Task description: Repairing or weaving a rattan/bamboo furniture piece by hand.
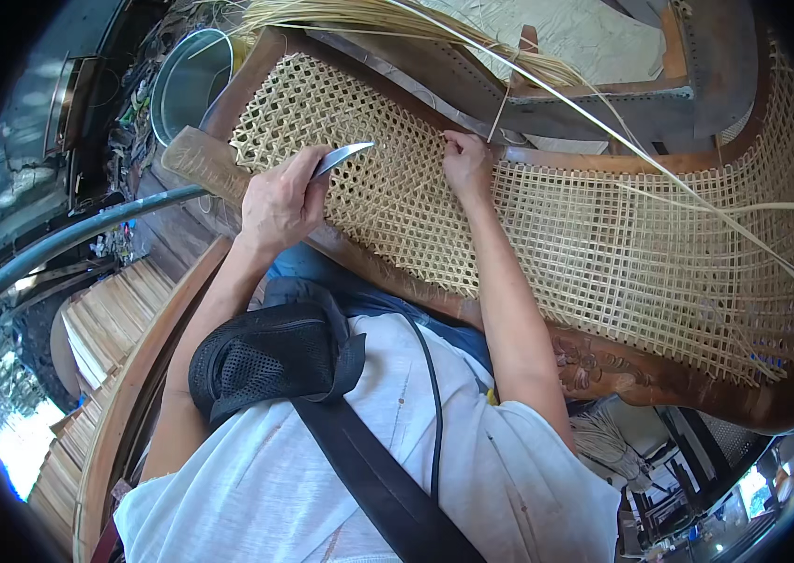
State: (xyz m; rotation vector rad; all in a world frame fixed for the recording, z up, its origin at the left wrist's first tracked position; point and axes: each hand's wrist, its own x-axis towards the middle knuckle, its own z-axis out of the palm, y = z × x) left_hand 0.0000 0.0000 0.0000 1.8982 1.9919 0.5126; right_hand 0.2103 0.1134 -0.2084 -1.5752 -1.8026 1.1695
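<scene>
The left hand (277, 202) comes up from the lower left with the forearm bare, wrist slightly bent, knuckles toward the camera. Its grip is clamped around the handle of one metal blade (341, 156), whose shiny curved tip points right and lies flat against the woven cane panel (547, 225). The right hand (465, 161) reaches further up along a straight forearm; its fingers are pinched together at the top edge of the weave, on a thin cane strand (500, 113) that rises from that spot, just beside the wooden frame (603, 361).

The cane panel stretches from the upper left to the far right in an open lattice weave, set in a dark carved wooden frame that lies across the person's lap. One bundle of loose cane strips (397, 23) lies above the panel, and a few long single strands trail from it across the weave to the right. One grey bucket (192, 80) stands at the upper left, beyond the frame's corner. One grey pipe (78, 235) crosses the left side at a slant. A black mesh pouch (265, 361) on a black strap (378, 479) hangs on the person's white shirt, with one thin black cable beside it.
</scene>
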